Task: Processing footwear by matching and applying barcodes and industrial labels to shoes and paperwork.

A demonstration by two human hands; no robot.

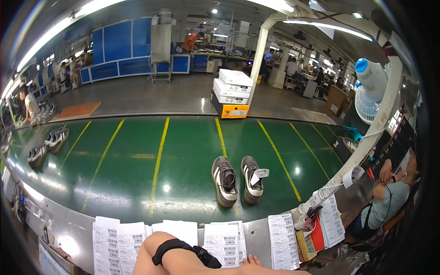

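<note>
At the bottom edge, a bare bent arm [190, 259] wears a black strap with a small dark device [208, 257]. To its right, fingertips of what looks like my left hand [251, 260] show past a forearm, slightly apart and lying near the paper sheets, with no object visible in them. The rest of that hand is hidden. My right hand is not visible. Ahead on the green belt [183, 169] stands a pair of dark grey shoes with white stripes: a left one [224, 181] and a right one [252, 178] bearing a white label [261, 174].
Stacks of printed label sheets [222, 243] lie along the metal ledge [256, 231]. More shoes [57, 140] stand at the belt's far left. Several shoe boxes [233, 87] are piled beyond the belt. A white post with a fan [368, 101] rises at right, near a seated co-worker [389, 201].
</note>
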